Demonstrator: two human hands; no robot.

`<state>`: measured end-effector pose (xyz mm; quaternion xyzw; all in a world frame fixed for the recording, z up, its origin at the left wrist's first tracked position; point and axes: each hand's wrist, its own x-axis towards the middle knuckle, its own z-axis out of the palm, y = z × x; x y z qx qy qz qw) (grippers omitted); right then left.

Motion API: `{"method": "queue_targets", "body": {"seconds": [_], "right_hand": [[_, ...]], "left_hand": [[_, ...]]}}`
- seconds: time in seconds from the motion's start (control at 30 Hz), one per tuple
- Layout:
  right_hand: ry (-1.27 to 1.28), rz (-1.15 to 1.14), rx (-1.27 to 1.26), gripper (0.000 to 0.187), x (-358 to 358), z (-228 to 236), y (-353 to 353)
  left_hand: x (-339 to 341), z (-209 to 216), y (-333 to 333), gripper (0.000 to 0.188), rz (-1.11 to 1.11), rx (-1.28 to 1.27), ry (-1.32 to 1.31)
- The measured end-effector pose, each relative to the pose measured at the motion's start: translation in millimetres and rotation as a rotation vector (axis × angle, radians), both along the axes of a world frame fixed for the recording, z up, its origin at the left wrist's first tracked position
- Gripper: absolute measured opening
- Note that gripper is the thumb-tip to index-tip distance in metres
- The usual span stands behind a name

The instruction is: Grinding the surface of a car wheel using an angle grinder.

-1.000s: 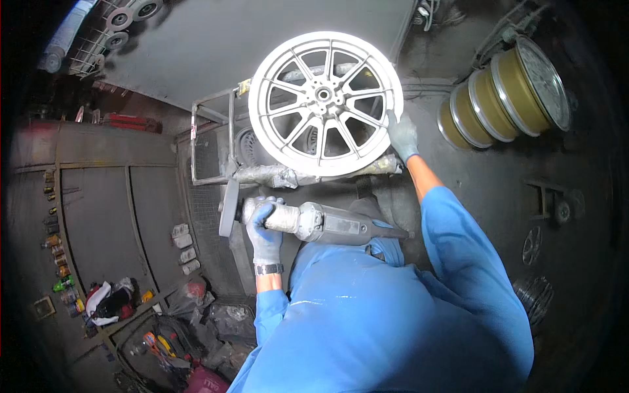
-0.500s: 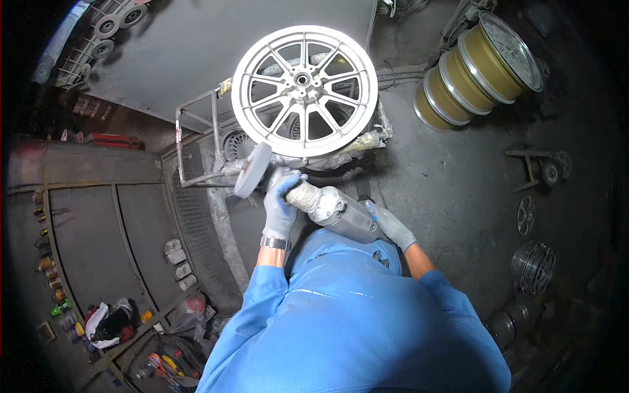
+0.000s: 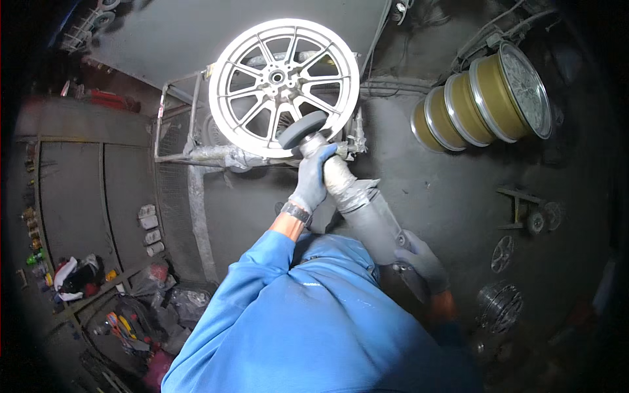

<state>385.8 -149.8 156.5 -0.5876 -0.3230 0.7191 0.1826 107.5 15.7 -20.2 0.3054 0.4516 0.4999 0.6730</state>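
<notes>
A silver multi-spoke wheel rim point(image 3: 288, 88) rests tilted on a metal frame stand point(image 3: 216, 156). Both of my gloved hands hold a grey angle grinder point(image 3: 373, 223). My left hand point(image 3: 311, 178) is wrapped round its front neck, close behind the thick grey disc point(image 3: 303, 129). Farther back, my right hand point(image 3: 424, 263) grips the grinder's rear end. In view, the disc overlaps the near edge of the wheel rim; whether it touches the metal I cannot tell. Part of that near edge is hidden behind the disc.
Gold wheel barrels point(image 3: 485, 98) with silver lips lean in a row at the right. Beyond them lie a small wheeled stand point(image 3: 524, 206) and loose wheels point(image 3: 500, 308). Bags and clutter point(image 3: 177, 308) lie at lower left, near a metal shelf frame point(image 3: 105, 196).
The grinder has swung so its disc moved rightward and up, from beside the wheel's lower left to over its near edge. My right hand shifted right and down with the rear end.
</notes>
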Motion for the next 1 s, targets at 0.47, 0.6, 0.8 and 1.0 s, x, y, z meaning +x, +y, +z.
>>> {"method": "queue_targets", "body": {"seconds": [0.47, 0.6, 0.8, 1.0], "right_hand": [[-0.177, -0.052, 0.084, 0.079, -60.6, 50.5, -48.4], [-0.047, -0.104, 0.091, 0.082, -92.5, 34.7, -60.7], [0.04, -0.083, 0.09, 0.08, -136.0, 21.6, -47.4], [0.038, -0.067, 0.076, 0.077, -133.2, 25.3, -36.2]], "left_hand": [[10.8, 62.0, -7.0, 0.026, 0.08, -0.394, -0.435], [-37.1, 62.1, -19.7, 0.031, 0.093, -0.429, -0.45], [-97.3, 58.2, -18.8, 0.034, 0.192, -0.424, -0.414], [-98.0, 57.4, -14.0, 0.032, 0.251, -0.419, -0.352]]}}
